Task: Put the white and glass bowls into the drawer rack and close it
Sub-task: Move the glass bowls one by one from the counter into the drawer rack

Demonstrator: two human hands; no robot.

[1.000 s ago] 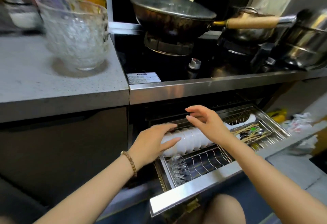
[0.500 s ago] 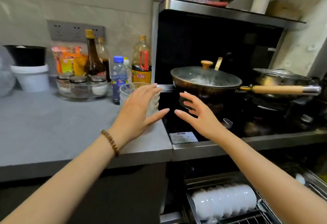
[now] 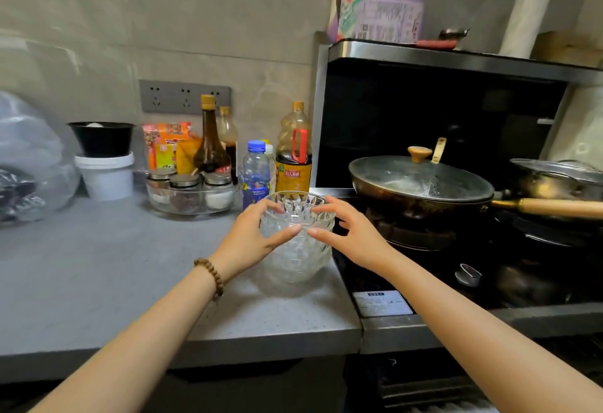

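Clear cut-glass bowls (image 3: 295, 246), stacked upright on grey desk (image 3: 98, 282). L hand (image 3: 253, 238) & R hand (image 3: 352, 233) cup the top rim, fingers (image 3: 284, 236) curled on it.

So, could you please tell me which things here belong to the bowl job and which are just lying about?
Job:
- glass bowls, stacked on the counter
- left hand
- right hand

Lying about:
- lidded wok
- water bottle
- oil bottle
- white tub
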